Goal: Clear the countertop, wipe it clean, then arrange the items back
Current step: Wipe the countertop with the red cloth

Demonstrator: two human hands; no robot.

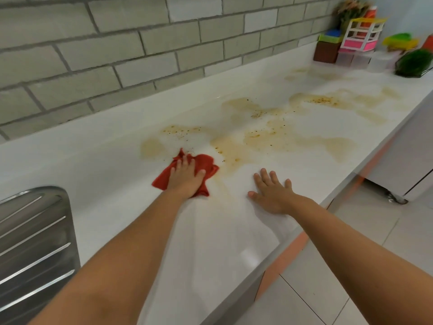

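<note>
A red cloth lies crumpled on the white countertop. My left hand presses flat on it with straight fingers. Just beyond and to the right of the cloth spread yellow-brown stains with dark specks, reaching toward the far right. My right hand rests flat on the bare counter to the right of the cloth, fingers spread, holding nothing.
A steel sink drainboard sits at the near left. At the far right corner stand a brown box, a pink and white rack, clear containers and a green tuft in a tray. Tiled floor lies right of the counter edge.
</note>
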